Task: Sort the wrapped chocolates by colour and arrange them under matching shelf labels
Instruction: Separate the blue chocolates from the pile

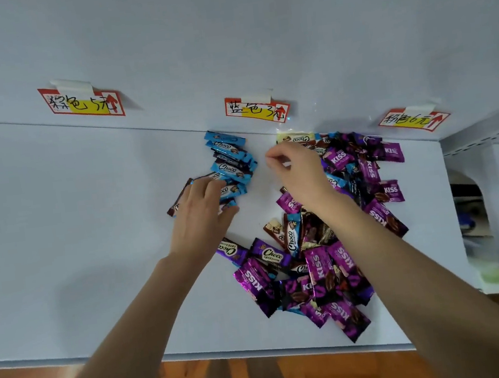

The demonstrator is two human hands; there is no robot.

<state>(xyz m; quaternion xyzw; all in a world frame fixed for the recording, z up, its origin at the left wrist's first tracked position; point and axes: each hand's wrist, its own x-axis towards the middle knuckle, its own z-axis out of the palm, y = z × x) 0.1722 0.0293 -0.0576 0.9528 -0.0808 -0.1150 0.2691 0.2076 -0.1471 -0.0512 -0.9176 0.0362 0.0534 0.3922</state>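
Note:
A row of blue Choco chocolates point(230, 160) lies on the white shelf point(61, 241) just under the blue label point(257, 110). My left hand point(200, 216) rests with straight fingers on the row's near end and on a brown chocolate point(178, 200) beside it. My right hand point(297, 172) hovers to the right of the row, fingers curled, fingertips together, nothing visible between them. Under its forearm spreads a mixed pile point(329, 276) of purple KISS, blue and brown wrappers. A cream chocolate point(295, 137) lies at the back wall.
A brown label point(83, 103) is taped at the back left with bare shelf below it, and a pink label point(414, 119) at the back right. The shelf's front edge point(105, 357) runs above a wooden floor. A shelf upright point(484, 134) stands at the right.

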